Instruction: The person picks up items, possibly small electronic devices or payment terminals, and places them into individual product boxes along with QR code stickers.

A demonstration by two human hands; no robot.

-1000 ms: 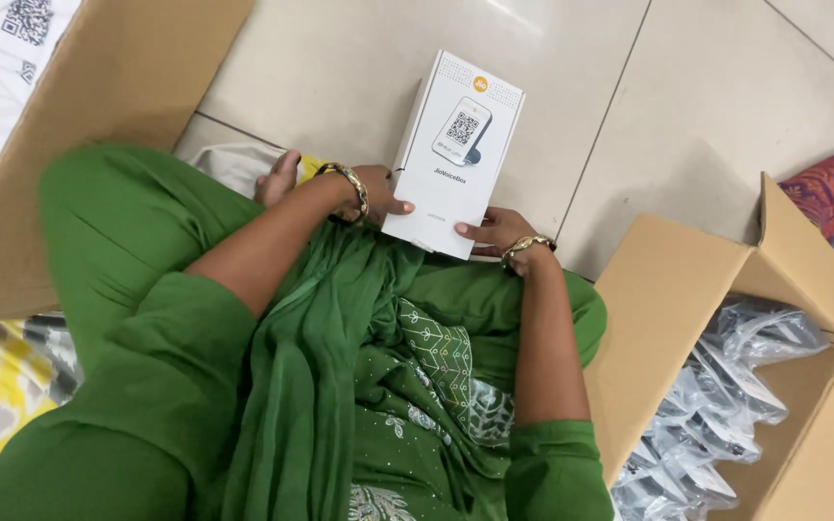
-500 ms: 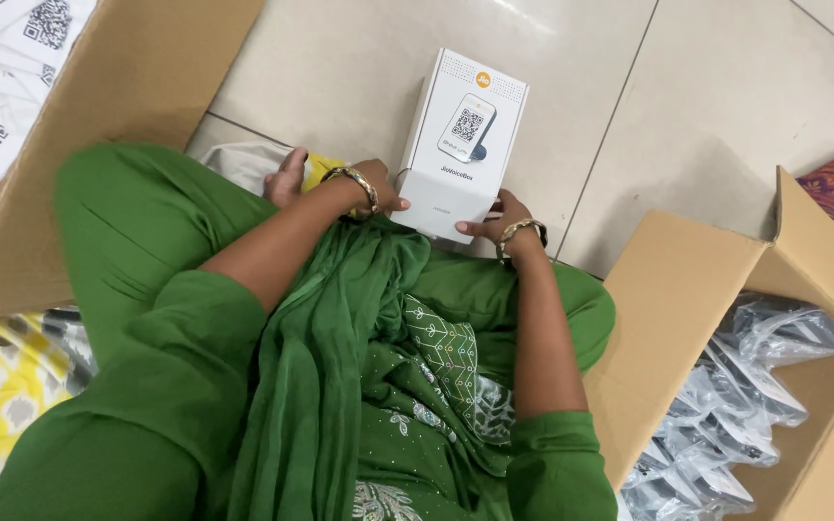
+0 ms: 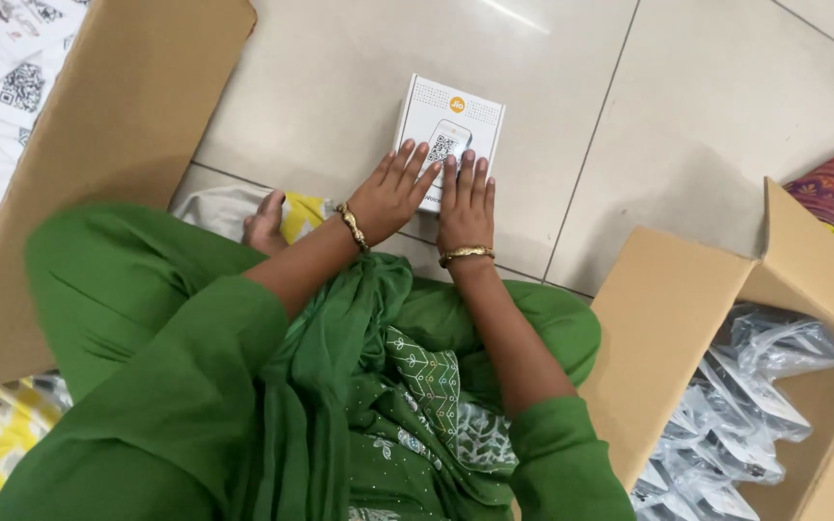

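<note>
Fingers [image 3: 415, 166] of both hands lie flat and spread on a small white box [image 3: 451, 121], grasping nothing

Left hand [image 3: 393, 198] and right hand [image 3: 465, 207] press side by side on the box's near end; the box lies on the tiled floor [image 3: 340, 87] just beyond the fingertips. Right of the fingers, well apart, an open carton [image 3: 793, 251] holds clear plastic packets [image 3: 755, 386]; left of them lies a cardboard flap [image 3: 98, 145]
</note>
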